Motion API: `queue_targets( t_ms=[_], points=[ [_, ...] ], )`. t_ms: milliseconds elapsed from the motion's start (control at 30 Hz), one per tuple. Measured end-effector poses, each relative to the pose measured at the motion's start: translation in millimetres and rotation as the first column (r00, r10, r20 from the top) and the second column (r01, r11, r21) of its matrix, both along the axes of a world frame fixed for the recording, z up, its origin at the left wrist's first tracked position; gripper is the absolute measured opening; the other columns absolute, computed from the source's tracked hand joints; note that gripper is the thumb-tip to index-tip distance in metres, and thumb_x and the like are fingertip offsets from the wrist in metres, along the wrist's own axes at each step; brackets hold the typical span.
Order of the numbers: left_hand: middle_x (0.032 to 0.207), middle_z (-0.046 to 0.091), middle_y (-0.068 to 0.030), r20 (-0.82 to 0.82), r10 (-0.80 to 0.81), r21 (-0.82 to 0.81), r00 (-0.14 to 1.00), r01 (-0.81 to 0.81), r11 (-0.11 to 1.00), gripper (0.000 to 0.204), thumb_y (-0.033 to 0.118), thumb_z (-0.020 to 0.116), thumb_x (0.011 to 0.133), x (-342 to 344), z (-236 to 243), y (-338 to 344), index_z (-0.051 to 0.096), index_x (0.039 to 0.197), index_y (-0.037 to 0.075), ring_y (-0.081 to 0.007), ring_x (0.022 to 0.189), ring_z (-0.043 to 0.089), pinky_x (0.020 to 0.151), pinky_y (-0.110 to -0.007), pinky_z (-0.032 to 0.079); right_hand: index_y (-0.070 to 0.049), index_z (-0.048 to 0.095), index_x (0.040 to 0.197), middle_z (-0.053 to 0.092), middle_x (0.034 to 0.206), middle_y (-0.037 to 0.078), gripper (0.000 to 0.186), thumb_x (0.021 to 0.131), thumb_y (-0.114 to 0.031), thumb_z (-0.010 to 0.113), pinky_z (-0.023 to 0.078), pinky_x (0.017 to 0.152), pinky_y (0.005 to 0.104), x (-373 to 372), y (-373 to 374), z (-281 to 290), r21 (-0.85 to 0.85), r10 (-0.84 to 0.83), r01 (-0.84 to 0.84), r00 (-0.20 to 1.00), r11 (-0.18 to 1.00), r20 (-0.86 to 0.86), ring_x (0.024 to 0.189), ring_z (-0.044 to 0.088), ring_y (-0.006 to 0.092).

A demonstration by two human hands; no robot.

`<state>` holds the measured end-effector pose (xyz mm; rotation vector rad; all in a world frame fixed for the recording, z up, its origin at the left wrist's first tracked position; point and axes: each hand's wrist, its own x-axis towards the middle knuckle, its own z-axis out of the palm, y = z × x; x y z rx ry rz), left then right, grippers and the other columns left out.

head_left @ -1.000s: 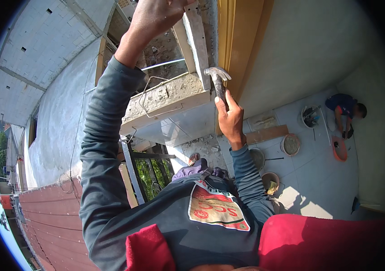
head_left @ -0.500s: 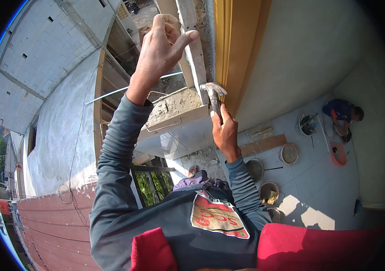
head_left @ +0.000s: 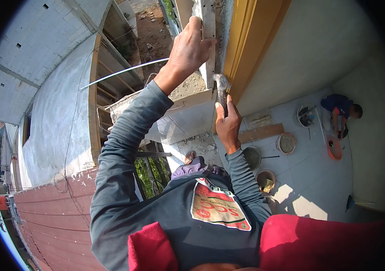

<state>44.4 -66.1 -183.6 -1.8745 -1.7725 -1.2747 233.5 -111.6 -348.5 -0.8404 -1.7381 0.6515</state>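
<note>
My right hand (head_left: 229,126) is closed round the handle of a claw hammer (head_left: 222,92). The metal head points up and lies close to the lower end of a pale, mortar-smeared wooden board (head_left: 208,61). Higher up, my left hand (head_left: 190,53) grips the left edge of that board, thumb across its face. The other fingertips are partly hidden, and I cannot make out anything small between them. Just right of the board runs a yellow-brown wooden frame (head_left: 242,40) along the wall edge.
A rough concrete ledge (head_left: 188,88) juts out below the board, with a thin white pipe (head_left: 124,71) at its left. On the tiled floor stand several buckets, one with grey mix (head_left: 286,142), and a wooden plank (head_left: 261,133). Another person (head_left: 339,110) crouches by an orange tub (head_left: 334,148).
My left hand has moved right and slightly down, from beside the board with curled fingers to gripping its edge. The hammer has shifted a little right, its head turned more upright.
</note>
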Motion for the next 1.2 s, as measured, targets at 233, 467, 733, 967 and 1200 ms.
queue_targets(
  t_ms=[233,467,733,967,1200],
  points=[
    [0.077,0.058,-0.0197,-0.049,-0.037,0.005,0.998,0.037,0.999,0.043,0.013,0.079,0.081,2,4,-2,0.040,0.097,0.001,-0.0419,0.073,0.065,0.061,-0.045,0.051,0.013,0.054,0.129,0.062,0.091,0.025,0.042,0.095,-0.010,0.063,0.049,0.072,0.0441,-5,2,-5,-0.029,-0.028,0.029,0.999,0.999,0.047,0.080,0.062,0.0396],
    [0.077,0.058,-0.0206,-0.026,-0.078,0.004,0.997,0.078,0.997,0.044,0.011,0.078,0.081,-1,3,-2,0.039,0.096,0.001,-0.0423,0.071,0.064,0.060,-0.046,0.050,0.013,0.054,0.128,0.063,0.089,0.025,0.041,0.095,-0.011,0.063,0.049,0.070,0.0431,2,2,0,-0.039,-0.010,0.016,0.990,0.999,0.142,0.078,0.062,0.0385],
    [0.077,0.058,-0.0227,0.000,-0.101,-0.030,0.995,0.101,0.994,0.041,0.006,0.075,0.082,1,7,-4,0.037,0.097,0.000,-0.0431,0.071,0.064,0.060,-0.045,0.050,0.013,0.053,0.128,0.063,0.091,0.026,0.042,0.095,-0.010,0.063,0.049,0.071,0.0436,5,7,-5,0.036,-0.022,0.022,1.000,0.999,0.008,0.078,0.062,0.0386],
    [0.076,0.056,-0.0215,0.028,-0.091,-0.031,0.996,0.091,0.995,0.041,0.006,0.075,0.081,-8,0,-4,0.038,0.097,0.000,-0.0405,0.066,0.060,0.059,-0.044,0.049,0.015,0.054,0.126,0.065,0.100,0.030,0.044,0.095,-0.013,0.065,0.052,0.076,0.0413,-1,12,-14,-0.054,0.046,-0.041,0.996,0.998,0.081,0.087,0.066,0.0395],
    [0.079,0.060,-0.0187,0.070,-0.099,-0.035,0.993,0.102,0.994,0.039,0.006,0.075,0.082,-4,-2,-1,0.042,0.102,0.001,-0.0324,0.070,0.064,0.064,-0.038,0.051,0.015,0.053,0.126,0.062,0.091,0.028,0.044,0.093,-0.011,0.064,0.049,0.073,0.0447,-3,18,-7,0.107,0.062,-0.059,0.998,0.992,-0.026,0.080,0.061,0.0419]
  ],
)
